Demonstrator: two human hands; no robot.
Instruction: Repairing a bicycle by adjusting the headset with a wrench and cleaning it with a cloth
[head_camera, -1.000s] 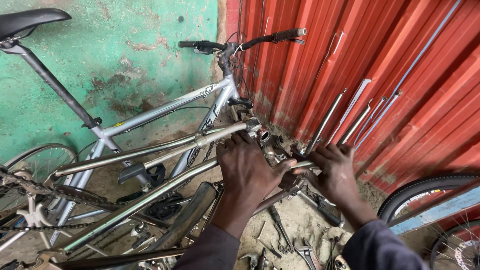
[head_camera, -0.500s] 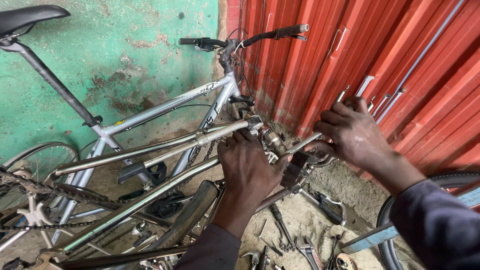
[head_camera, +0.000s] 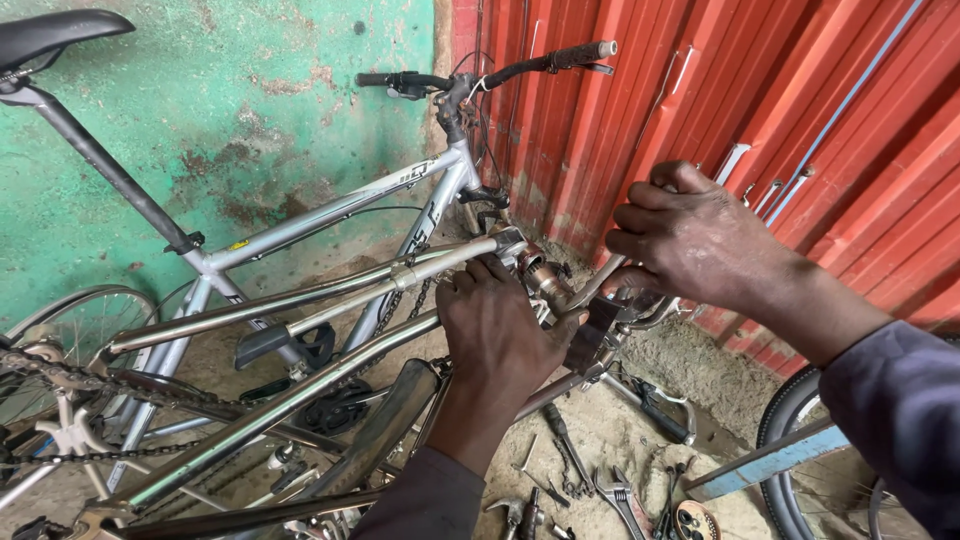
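A bare chrome bicycle frame (head_camera: 300, 300) lies tilted across the middle, its head tube end (head_camera: 530, 262) pointing right. My left hand (head_camera: 500, 330) grips the frame just behind that end. My right hand (head_camera: 695, 240) is closed around a chrome handlebar (head_camera: 600, 280) that meets the head tube, with a black brake lever part (head_camera: 600, 335) hanging below it.
A silver bicycle (head_camera: 330, 210) with a black saddle (head_camera: 55, 35) leans on the green wall. A red corrugated metal wall (head_camera: 780, 110) stands right. Wrenches and pliers (head_camera: 610, 490) litter the dirt floor. A tyre and blue bar (head_camera: 790, 450) sit bottom right. A wheel (head_camera: 70, 330) is left.
My right hand rose from low beside the frame end to a grip on the chrome handlebar, and has come closer to the camera. My left hand stayed on the frame.
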